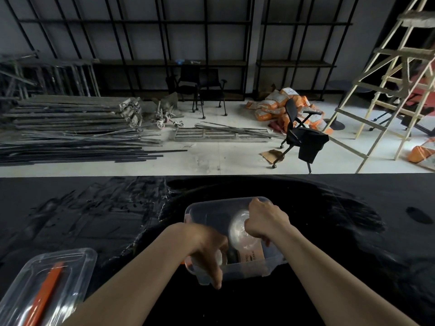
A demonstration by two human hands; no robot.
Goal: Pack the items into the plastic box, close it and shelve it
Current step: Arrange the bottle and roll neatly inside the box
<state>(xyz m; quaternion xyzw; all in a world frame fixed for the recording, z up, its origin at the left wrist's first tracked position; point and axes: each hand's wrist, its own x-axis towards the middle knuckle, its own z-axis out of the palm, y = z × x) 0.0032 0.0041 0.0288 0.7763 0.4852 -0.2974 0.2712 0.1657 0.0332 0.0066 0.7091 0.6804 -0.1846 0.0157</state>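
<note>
Black table (329, 231), cluttered workshop behind. Box (256, 267) centre, lid (58, 267) off at L. My R hand (263, 222) clenched on clear bowl (237, 229) inside; L hand (207, 250) grips box's near-left corner. Risk: bowl proud of rim, lid won't seat.

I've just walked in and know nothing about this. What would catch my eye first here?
Two bare arms reach into a clear plastic box on the black table: the left hand at its near wall, the right hand inside on a round clear item. At lower left lies the clear lid with an orange handle. Beyond the table, a black chair stands near orange sacks.
</note>
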